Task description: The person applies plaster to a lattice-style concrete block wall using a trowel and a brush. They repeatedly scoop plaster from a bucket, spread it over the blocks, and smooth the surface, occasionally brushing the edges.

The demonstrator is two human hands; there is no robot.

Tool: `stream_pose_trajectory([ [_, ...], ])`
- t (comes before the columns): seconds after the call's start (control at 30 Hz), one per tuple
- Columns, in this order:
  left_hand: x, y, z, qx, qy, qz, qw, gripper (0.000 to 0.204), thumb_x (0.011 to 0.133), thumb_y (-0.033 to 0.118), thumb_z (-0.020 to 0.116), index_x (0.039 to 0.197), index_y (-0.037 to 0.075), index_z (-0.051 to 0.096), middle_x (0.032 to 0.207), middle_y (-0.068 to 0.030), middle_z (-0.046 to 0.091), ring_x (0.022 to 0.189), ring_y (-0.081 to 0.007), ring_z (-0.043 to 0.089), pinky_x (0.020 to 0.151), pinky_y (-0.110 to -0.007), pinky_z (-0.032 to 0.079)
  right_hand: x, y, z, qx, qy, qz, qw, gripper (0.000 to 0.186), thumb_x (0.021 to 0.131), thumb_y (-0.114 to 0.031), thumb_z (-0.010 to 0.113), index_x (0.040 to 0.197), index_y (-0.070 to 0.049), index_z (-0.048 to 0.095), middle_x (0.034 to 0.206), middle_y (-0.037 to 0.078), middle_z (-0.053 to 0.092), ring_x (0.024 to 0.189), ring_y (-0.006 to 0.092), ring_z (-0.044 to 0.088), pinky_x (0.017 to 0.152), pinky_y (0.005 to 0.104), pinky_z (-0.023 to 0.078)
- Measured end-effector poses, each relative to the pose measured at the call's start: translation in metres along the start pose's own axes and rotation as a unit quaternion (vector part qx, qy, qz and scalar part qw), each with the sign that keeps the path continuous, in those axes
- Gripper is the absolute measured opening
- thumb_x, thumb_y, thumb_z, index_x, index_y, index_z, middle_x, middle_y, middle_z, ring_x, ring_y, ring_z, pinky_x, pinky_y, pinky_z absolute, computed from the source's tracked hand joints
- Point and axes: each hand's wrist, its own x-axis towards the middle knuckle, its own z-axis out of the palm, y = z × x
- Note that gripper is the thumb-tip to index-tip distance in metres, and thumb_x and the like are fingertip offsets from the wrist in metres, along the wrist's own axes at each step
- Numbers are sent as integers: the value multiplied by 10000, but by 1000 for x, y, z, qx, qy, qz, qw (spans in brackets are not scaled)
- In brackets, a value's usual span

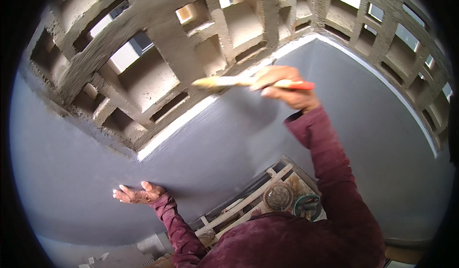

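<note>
My right hand (289, 89) is closed around a paintbrush (224, 81), raised near the lower edge of a rough concrete lattice (184, 53). Its pale, yellowish bristles point left and the handle ends in red; the brush and fingers are slightly blurred. Whether the bristles touch the concrete I cannot tell. A narrow white strip (181, 125) runs where the lattice meets the smooth grey wall (229, 129). Lower down on the left, my left hand (138, 193) rests against that wall with its fingers apart, holding nothing.
Below, beside my body, a worn frame of boards and rails (241, 206) carries a round container (278, 196) and a green-rimmed bucket (307, 207). The lattice turns a corner and continues to the right, with light showing through several openings. Grey rubble-like pieces (117, 260) lie at lower left.
</note>
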Motion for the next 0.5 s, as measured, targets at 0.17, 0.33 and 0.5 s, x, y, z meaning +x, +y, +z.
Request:
stream_pose_trajectory([
  [0.17, -8, 2, 1, 2, -21, -19, 1000, 736, 914, 552, 417, 1398, 3, 350, 1484, -205, 283, 1400, -383, 202, 1128, -548, 141, -33, -10, -66, -38, 85, 50, 994, 190, 745, -156, 732, 879, -22, 719, 879, 111, 651, 832, 235, 583, 735, 322, 452],
  [0.33, -2, 2, 0, 8, -7, -2, 1000, 727, 915, 556, 421, 1385, 3, 373, 1472, -207, 299, 1397, -384, 208, 1125, -546, 148, -12, -19, -25, -21, -25, -99, 995, 184, 782, -185, 738, 950, -111, 733, 861, 77, 671, 830, 222, 586, 751, 330, 472],
  [0.5, 3, 1, 5, -10, 20, 22, 1000, 711, 924, 551, 417, 1375, 3, 389, 1446, -216, 328, 1376, -378, 242, 1118, -545, 163, -7, 14, -37, 59, -3, 26, 998, 142, 771, -98, 690, 889, -22, 709, 876, 103, 651, 780, 177, 574, 692, 308, 461],
])
